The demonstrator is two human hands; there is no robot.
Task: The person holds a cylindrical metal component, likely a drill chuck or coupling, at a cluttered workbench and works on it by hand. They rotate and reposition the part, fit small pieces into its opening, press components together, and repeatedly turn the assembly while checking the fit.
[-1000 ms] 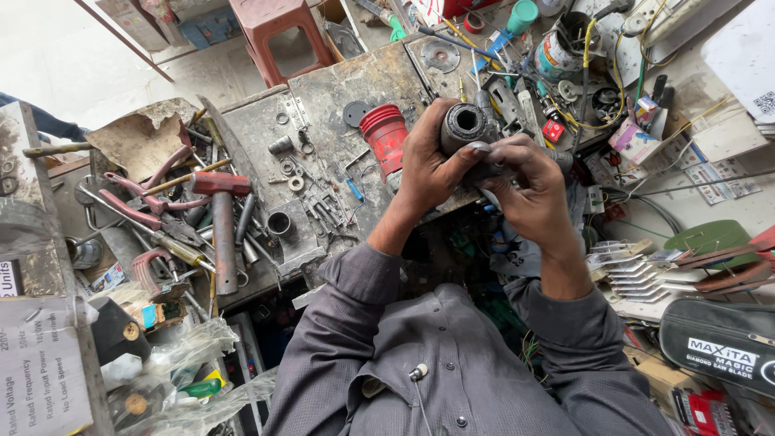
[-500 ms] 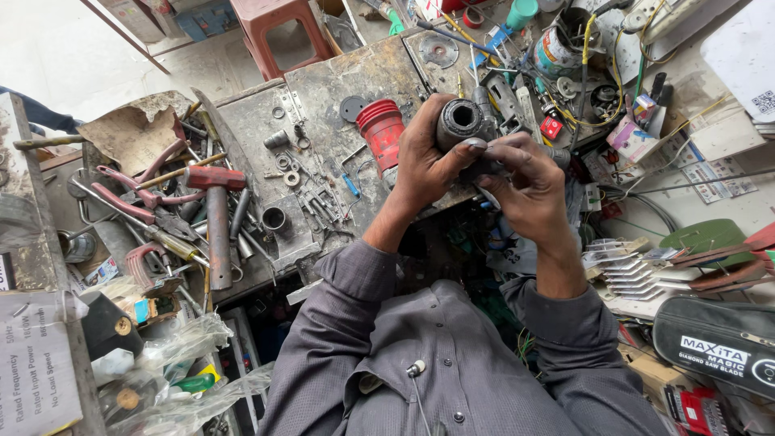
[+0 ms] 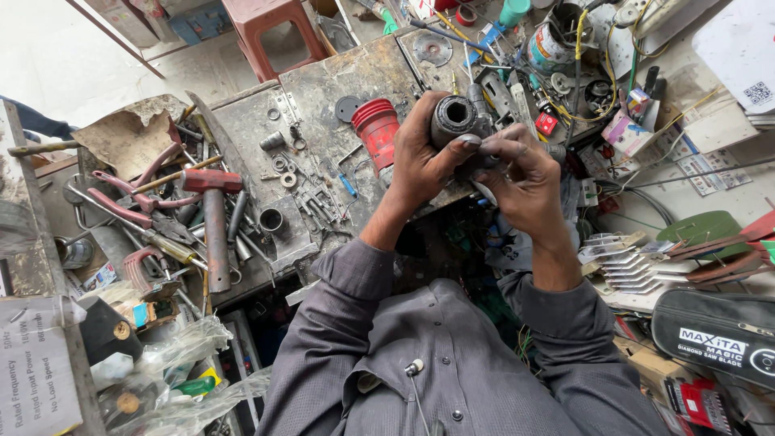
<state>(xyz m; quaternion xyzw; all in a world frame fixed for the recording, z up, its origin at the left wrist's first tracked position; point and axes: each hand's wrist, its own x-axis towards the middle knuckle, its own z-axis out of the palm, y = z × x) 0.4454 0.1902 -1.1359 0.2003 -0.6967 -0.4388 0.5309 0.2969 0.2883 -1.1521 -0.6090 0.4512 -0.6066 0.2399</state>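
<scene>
Head view, dark greasy metal cylinder (image 3: 454, 119), hollow end, gripped in both hands

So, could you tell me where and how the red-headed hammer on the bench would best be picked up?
Take the red-headed hammer by the lower half of its handle, coming from above. It lies flat with the handle running toward the person, and that end looks freer of the pliers and small parts crowding the head.

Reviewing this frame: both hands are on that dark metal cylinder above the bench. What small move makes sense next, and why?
Probably keep the left hand gripping the dark metal cylinder steady while the right hand fingers work at its lower end. The cylinder's open bore faces the camera, both hands already enclose it, and nothing else is in hand.
</scene>
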